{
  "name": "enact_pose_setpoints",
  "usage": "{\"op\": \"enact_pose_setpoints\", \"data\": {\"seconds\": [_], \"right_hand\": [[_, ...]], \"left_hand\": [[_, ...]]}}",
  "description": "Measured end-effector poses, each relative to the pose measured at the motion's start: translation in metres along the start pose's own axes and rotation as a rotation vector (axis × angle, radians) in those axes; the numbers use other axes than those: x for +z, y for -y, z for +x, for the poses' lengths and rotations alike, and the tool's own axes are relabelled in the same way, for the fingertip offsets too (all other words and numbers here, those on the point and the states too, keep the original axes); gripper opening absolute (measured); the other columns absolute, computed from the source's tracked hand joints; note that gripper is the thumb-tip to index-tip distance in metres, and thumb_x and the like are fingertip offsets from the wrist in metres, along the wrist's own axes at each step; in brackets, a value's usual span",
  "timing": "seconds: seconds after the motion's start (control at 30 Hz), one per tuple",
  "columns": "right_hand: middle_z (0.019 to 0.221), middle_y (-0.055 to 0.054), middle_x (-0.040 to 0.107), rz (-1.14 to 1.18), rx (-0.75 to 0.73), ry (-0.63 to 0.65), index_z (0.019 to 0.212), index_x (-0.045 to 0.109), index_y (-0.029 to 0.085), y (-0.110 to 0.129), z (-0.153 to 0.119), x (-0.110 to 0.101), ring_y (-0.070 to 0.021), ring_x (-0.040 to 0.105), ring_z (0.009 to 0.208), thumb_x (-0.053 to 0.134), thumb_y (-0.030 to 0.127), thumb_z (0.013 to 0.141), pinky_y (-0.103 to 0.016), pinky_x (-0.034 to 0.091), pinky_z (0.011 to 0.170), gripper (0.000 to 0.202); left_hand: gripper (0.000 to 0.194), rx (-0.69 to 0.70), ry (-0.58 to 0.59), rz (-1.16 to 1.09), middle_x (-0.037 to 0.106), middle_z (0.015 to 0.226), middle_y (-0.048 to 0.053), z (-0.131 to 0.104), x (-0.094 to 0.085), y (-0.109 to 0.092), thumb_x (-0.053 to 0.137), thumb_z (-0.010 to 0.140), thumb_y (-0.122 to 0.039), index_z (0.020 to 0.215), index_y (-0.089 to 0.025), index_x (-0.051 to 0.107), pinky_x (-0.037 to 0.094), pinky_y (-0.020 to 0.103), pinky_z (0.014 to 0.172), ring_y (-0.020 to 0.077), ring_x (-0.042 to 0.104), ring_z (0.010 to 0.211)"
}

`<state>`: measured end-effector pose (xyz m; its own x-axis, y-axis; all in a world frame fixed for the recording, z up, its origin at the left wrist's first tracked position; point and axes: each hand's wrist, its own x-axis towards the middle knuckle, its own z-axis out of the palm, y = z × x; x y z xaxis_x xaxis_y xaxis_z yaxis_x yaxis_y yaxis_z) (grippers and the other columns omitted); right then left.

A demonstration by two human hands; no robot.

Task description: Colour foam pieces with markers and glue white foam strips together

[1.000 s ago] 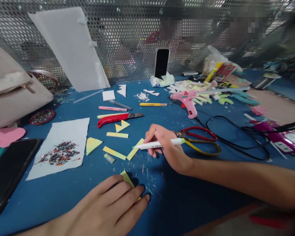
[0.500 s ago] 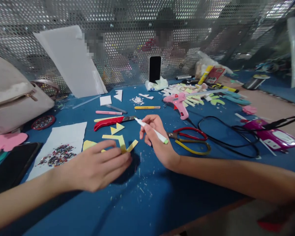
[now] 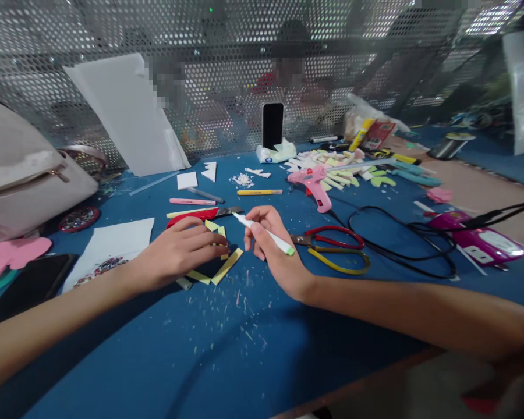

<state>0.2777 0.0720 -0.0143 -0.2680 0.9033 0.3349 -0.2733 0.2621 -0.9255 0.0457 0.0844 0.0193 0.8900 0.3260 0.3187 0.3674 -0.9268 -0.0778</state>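
My right hand [image 3: 271, 238] is closed around a white marker [image 3: 279, 241] with a light green end, its tip pointing up and left. My left hand [image 3: 186, 244] reaches over several pale yellow foam strips [image 3: 227, 266] on the blue table, fingers stretched and bent slightly down. Its fingertips are beside a small yellow piece [image 3: 222, 233]; the thumb is hidden. Just beyond the left hand lies a red-handled cutter [image 3: 196, 215] with its blade toward the right. Scissors [image 3: 336, 240] with red and yellow handles rest right of my right hand.
A pink glue gun [image 3: 314, 183] lies before a heap of foam pieces [image 3: 340, 166]. Its black cable [image 3: 393, 256] runs near a purple power strip [image 3: 475, 238]. Sequins [image 3: 107, 266] lie on white paper [image 3: 113, 238] at left. A phone [image 3: 273, 125] stands at the back.
My left hand has moved away from me and slightly left, uncovering yellow strips nearer me and covering part of the cutter's handle. My right hand keeps the marker, nearly still.
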Motion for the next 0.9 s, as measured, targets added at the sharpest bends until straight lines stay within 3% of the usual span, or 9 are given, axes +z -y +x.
{"op": "enact_pose_setpoints", "data": {"seconds": [0.1,0.23,0.4,0.57,0.67,0.77,0.8,0.9], "right_hand": [[0.081,0.003,0.047,0.004,0.004,0.001,0.107,0.047,0.021,0.000,0.000,0.000,-0.0089,0.046,0.063,0.050,0.044,0.102,-0.026,0.031,0.051,0.024],[0.082,0.003,0.048,-0.004,0.020,0.003,0.107,0.046,0.021,0.001,0.000,0.000,-0.0093,0.049,0.066,0.050,0.045,0.101,-0.026,0.031,0.050,0.025],[0.084,0.002,0.049,0.001,0.036,-0.001,0.107,0.046,0.021,0.002,0.000,0.000,-0.0090,0.050,0.066,0.051,0.044,0.101,-0.025,0.032,0.050,0.025],[0.082,0.002,0.049,-0.001,0.049,-0.012,0.106,0.047,0.021,0.001,0.001,0.000,-0.0092,0.050,0.065,0.050,0.044,0.101,-0.024,0.033,0.050,0.024],[0.081,0.003,0.049,0.006,0.060,-0.024,0.105,0.048,0.020,0.001,0.002,0.000,-0.0089,0.050,0.065,0.052,0.044,0.100,-0.023,0.032,0.050,0.024],[0.078,0.003,0.050,-0.003,0.073,-0.022,0.104,0.049,0.021,0.000,0.002,0.000,-0.0092,0.050,0.063,0.052,0.045,0.099,-0.022,0.032,0.049,0.025],[0.077,0.003,0.052,-0.003,0.078,-0.007,0.102,0.049,0.021,0.000,0.001,0.000,-0.0094,0.050,0.062,0.051,0.045,0.100,-0.022,0.032,0.049,0.025],[0.068,0.003,0.056,0.020,0.087,0.105,0.097,0.049,0.020,0.001,-0.004,0.000,-0.0094,0.047,0.054,0.043,0.048,0.103,-0.022,0.031,0.048,0.029]], "left_hand": [[0.026,-0.139,0.021,-0.108,0.069,0.121,0.008,0.003,0.002,-0.007,0.049,0.106,-0.031,0.128,-0.020,0.058,0.040,0.038,0.099,0.0224,0.062,0.109],[0.054,-0.257,0.078,-0.225,0.068,0.117,0.008,0.008,0.007,-0.015,0.062,0.095,-0.056,0.134,-0.020,0.055,0.043,0.037,0.094,0.0244,0.059,0.106],[0.043,-0.283,0.097,-0.309,0.067,0.116,0.008,0.007,0.009,-0.017,0.062,0.098,-0.044,0.133,-0.020,0.055,0.038,0.040,0.097,0.0235,0.057,0.104],[0.030,-0.203,0.114,-0.386,0.070,0.116,0.004,0.003,0.003,-0.027,0.049,0.105,-0.020,0.134,-0.024,0.054,0.029,0.039,0.106,0.0179,0.059,0.101],[0.034,-0.139,0.128,-0.407,0.071,0.113,0.005,0.002,-0.002,-0.043,0.037,0.107,-0.015,0.136,-0.023,0.054,0.028,0.039,0.108,0.0169,0.060,0.101],[0.040,-0.017,0.047,-0.331,0.072,0.105,0.007,0.003,-0.004,-0.065,0.027,0.108,-0.011,0.132,-0.017,0.059,0.031,0.042,0.110,0.0172,0.062,0.096],[0.038,0.039,-0.025,-0.267,0.073,0.098,0.006,0.003,-0.004,-0.073,0.030,0.108,-0.011,0.126,-0.015,0.063,0.033,0.042,0.110,0.0166,0.063,0.092],[0.031,0.147,-0.057,-0.128,0.076,0.099,0.004,0.001,-0.005,-0.095,0.042,0.105,-0.012,0.119,-0.014,0.069,0.039,0.040,0.111,0.0170,0.066,0.089]]}}
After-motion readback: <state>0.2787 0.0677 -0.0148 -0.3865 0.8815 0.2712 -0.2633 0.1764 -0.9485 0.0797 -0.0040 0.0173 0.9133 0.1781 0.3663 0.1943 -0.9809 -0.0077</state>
